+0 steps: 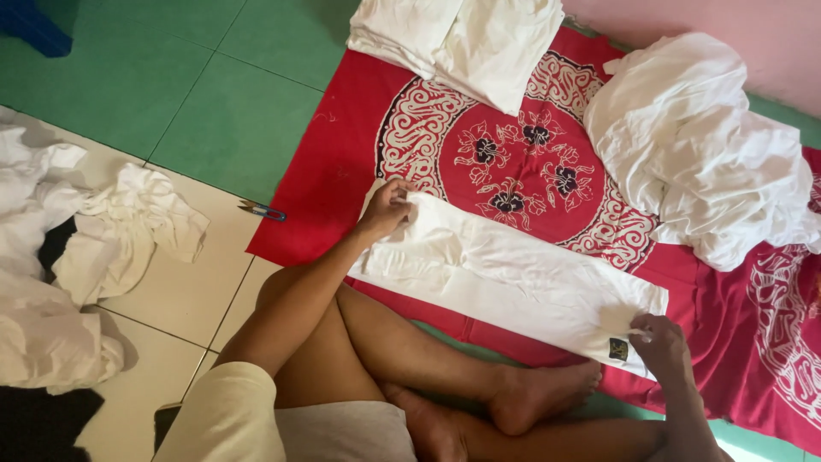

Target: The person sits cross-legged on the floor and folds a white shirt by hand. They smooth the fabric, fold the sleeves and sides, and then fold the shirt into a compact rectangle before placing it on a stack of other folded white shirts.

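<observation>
Seen from the head camera, a folded white garment [505, 278] lies flat on a red patterned cloth [342, 162] spread over the tiled floor. The left hand [386, 208] pinches its far corner; the right hand [660, 342] pinches the near end by a dark label [617, 348]. It looks light, soft and limp, best held at corners.

White folded garment [505, 274] with small dark label, flat lengthwise across red patterned cloth [342, 154].
</observation>
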